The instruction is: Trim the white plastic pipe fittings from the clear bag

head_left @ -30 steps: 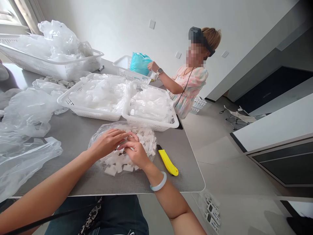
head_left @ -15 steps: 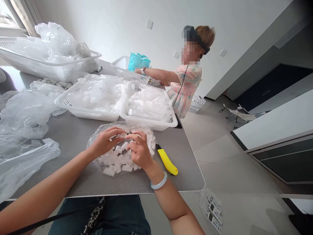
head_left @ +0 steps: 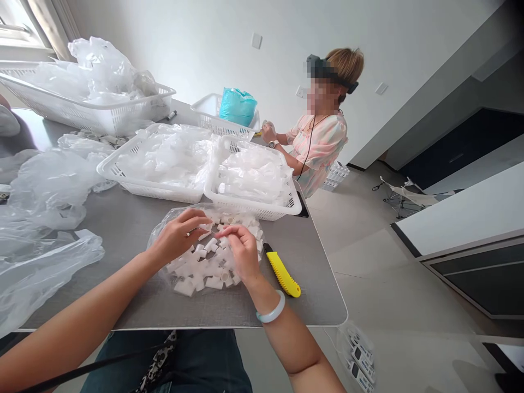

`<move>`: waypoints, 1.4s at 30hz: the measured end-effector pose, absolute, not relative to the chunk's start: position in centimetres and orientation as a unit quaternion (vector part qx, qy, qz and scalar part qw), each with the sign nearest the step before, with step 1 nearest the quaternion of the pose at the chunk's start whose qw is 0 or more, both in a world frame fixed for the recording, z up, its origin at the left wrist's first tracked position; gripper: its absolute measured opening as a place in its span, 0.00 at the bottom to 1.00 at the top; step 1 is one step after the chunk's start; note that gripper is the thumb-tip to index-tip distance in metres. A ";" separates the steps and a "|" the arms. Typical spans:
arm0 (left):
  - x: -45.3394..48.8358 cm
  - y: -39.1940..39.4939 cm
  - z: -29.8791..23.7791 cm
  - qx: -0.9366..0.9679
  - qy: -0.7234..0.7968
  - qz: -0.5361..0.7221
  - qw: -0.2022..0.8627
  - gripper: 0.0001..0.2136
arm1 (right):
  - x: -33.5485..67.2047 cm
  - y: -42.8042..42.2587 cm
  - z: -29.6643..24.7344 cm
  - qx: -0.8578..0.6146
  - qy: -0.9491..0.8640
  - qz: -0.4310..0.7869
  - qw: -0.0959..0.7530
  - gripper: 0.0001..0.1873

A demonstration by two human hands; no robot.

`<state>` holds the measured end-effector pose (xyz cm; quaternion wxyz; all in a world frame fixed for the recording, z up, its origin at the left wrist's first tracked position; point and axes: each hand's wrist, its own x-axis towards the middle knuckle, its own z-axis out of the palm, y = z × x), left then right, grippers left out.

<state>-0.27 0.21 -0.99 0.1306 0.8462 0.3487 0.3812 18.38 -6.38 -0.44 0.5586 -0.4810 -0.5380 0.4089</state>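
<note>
Over a clear plastic bag (head_left: 158, 232) of white plastic pipe fittings (head_left: 215, 282), my left hand (head_left: 180, 234) has its fingers curled round one white pipe fitting (head_left: 207, 225). Just to its right, a small gap away, my right hand (head_left: 244, 252) is closed, thumb and fingers pinched together. What the right fingertips hold, if anything, is too small to make out. Several fittings lie loose on the bag below both hands, some showing round openings. A yellow utility knife (head_left: 282, 273) rests on the grey table, right of my right wrist.
Two white baskets (head_left: 151, 191) (head_left: 254, 207) of clear bags stand beyond my hands. A larger basket (head_left: 102, 117) is at back left, plastic bags (head_left: 45, 185) at left. Across the table, a co-worker (head_left: 323, 136) stands near a basket (head_left: 204, 103) with a blue bag (head_left: 238, 106).
My hands have moved slightly apart; the right has shifted right and down from the fitting. The co-worker's hands have drawn back from the blue bag towards the body.
</note>
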 end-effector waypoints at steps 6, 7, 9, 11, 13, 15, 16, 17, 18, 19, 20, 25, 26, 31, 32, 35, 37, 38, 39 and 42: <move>0.7 -0.8 -0.3 0.797 0.334 0.408 0.295 0.13 | 18.6 -6.4 -1.3 -0.470 -0.689 0.077 0.547 0.13; 0.8 -0.9 -0.2 0.796 0.323 0.413 0.302 0.12 | 18.5 -6.3 -1.6 -0.458 -0.712 0.047 0.530 0.13; 0.8 -1.0 0.0 0.796 0.308 0.422 0.305 0.10 | 18.3 -6.3 -2.2 -0.450 -0.741 0.027 0.498 0.14; 0.7 -0.9 0.1 0.799 0.295 0.430 0.300 0.08 | 18.2 -6.2 -2.5 -0.451 -0.753 0.032 0.478 0.14; 0.6 -0.9 0.2 0.798 0.286 0.440 0.295 0.06 | 18.3 -6.2 -2.5 -0.444 -0.758 0.038 0.476 0.15; 0.5 -0.8 0.3 0.787 0.288 0.454 0.302 0.05 | 18.3 -6.3 -2.4 -0.432 -0.758 0.041 0.487 0.15; 0.5 -0.8 0.4 0.775 0.293 0.462 0.316 0.05 | 18.3 -6.3 -2.3 -0.429 -0.755 0.042 0.494 0.15; 0.5 -0.9 0.5 0.756 0.298 0.472 0.341 0.05 | 18.3 -6.4 -2.2 -0.427 -0.752 0.045 0.501 0.15; 0.6 -0.9 0.7 0.731 0.304 0.480 0.378 0.07 | 18.3 -6.4 -2.2 -0.427 -0.747 0.049 0.507 0.15; 0.7 -1.0 0.8 0.698 0.310 0.485 0.427 0.09 | 18.3 -6.5 -2.1 -0.427 -0.743 0.052 0.512 0.15; 0.8 -1.0 1.0 0.657 0.314 0.487 0.482 0.11 | 18.3 -6.5 -2.1 -0.427 -0.741 0.054 0.516 0.15; 1.2 -1.1 1.3 0.447 0.299 0.462 0.705 0.17 | 18.2 -6.7 -2.1 -0.403 -0.758 0.030 0.512 0.15; 1.3 -1.0 1.2 0.419 0.296 0.452 0.730 0.18 | 18.1 -6.7 -2.2 -0.396 -0.765 0.029 0.507 0.15; 1.3 -0.8 0.5 0.355 0.287 0.399 0.795 0.14 | 18.1 -6.7 -2.6 -0.404 -0.797 0.041 0.447 0.16; 1.2 -0.8 0.4 0.351 0.286 0.392 0.801 0.13 | 18.2 -6.6 -2.7 -0.408 -0.801 0.040 0.436 0.16; 1.2 -0.8 0.3 0.345 0.285 0.380 0.810 0.08 | 18.3 -6.6 -3.0 -0.425 -0.810 0.040 0.402 0.16; 1.3 -0.9 0.4 0.347 0.282 0.370 0.814 0.08 | 18.4 -6.6 -3.2 -0.432 -0.817 0.038 0.381 0.16; 1.3 -0.9 0.5 0.354 0.280 0.362 0.816 0.09 | 18.4 -6.6 -3.2 -0.430 -0.819 0.031 0.378 0.15; 1.3 -0.9 0.5 0.365 0.278 0.354 0.815 0.10 | 18.5 -6.6 -3.3 -0.425 -0.821 0.018 0.380 0.15; 1.3 -1.0 0.7 0.417 0.280 0.347 0.792 0.13 | 18.4 -6.7 -3.4 -0.408 -0.827 -0.031 0.385 0.13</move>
